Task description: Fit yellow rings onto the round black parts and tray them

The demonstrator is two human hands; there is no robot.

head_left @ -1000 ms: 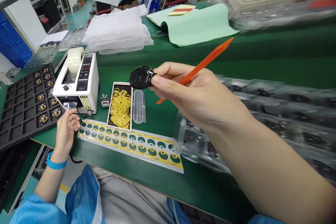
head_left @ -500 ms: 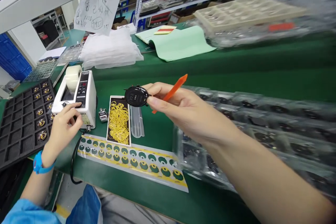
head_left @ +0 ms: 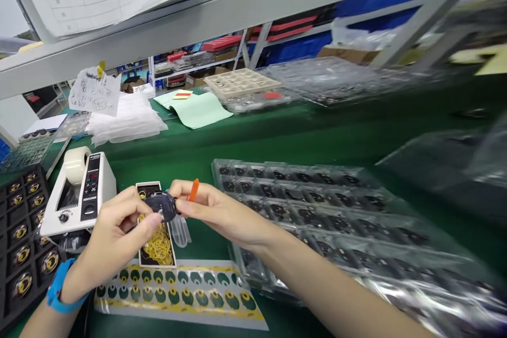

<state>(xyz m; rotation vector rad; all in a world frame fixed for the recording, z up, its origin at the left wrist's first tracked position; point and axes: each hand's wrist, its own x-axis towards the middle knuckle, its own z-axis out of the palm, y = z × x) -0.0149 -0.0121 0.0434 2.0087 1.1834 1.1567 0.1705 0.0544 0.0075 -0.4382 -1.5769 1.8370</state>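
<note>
A black round watch case is up above the table between my two hands. My right hand pinches its right edge between thumb and fingers. An orange plastic pick is also tucked in that hand and points upward. My left hand, with a blue band at the wrist, closes thumb and fingertips on the left side of the case. Whether a small piece of tape is under those fingertips I cannot tell. Below the hands is a shallow box of yellow rings, partly covered by the left hand.
A white tape dispenser stands at left, beside a black foam tray holding round parts. A sticker sheet lies in front. Clear trays of black parts fill the right. A grey shelf beam crosses overhead.
My left hand has left the tape dispenser and come to the watch case. My view has swung right and the dispenser's display now shows red digits.
</note>
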